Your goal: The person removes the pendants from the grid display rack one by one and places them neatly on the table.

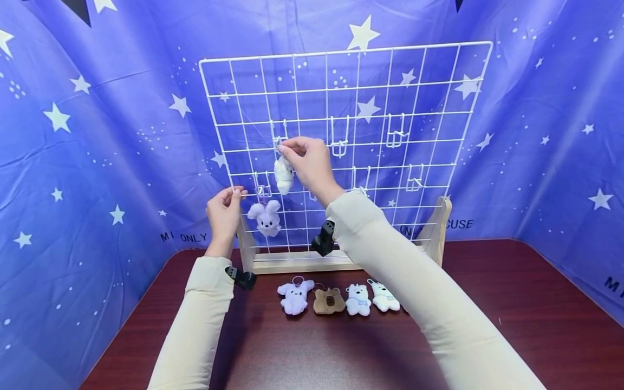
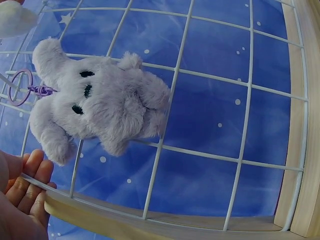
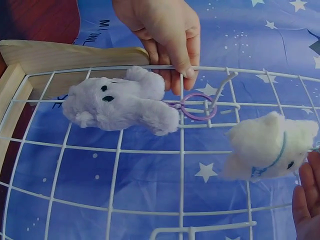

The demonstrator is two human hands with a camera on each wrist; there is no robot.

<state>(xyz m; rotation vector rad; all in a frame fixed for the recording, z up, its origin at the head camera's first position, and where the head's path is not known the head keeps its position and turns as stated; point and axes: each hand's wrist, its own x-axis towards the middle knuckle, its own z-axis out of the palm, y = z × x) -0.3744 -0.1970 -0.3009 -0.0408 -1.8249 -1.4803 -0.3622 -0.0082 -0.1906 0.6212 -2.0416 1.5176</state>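
A white wire grid panel (image 1: 341, 52) stands upright in front of me. My left hand (image 1: 224, 211) grips its left edge wire, thumb in front and fingers behind. Just beside that hand, a lilac plush keychain (image 1: 267, 218) hangs by its purple ring (image 3: 199, 107) from a lower hook. At the upper left hook (image 1: 279, 140), the fingertips of my right hand (image 1: 312, 165) pinch the top of a white plush keychain (image 1: 284, 177). A thin blue ribbon (image 3: 280, 155) crosses the white plush. Its ring is mostly hidden by my fingers.
Other hooks on the grid include one at upper middle (image 1: 339, 146), one at upper right (image 1: 397, 138) and one at lower right (image 1: 414, 185). On the dark red table (image 1: 302, 357) lie a lilac plush (image 1: 296, 298), a brown plush (image 1: 322, 306) and white plushes (image 1: 358, 306), before the wooden base (image 1: 302, 265).
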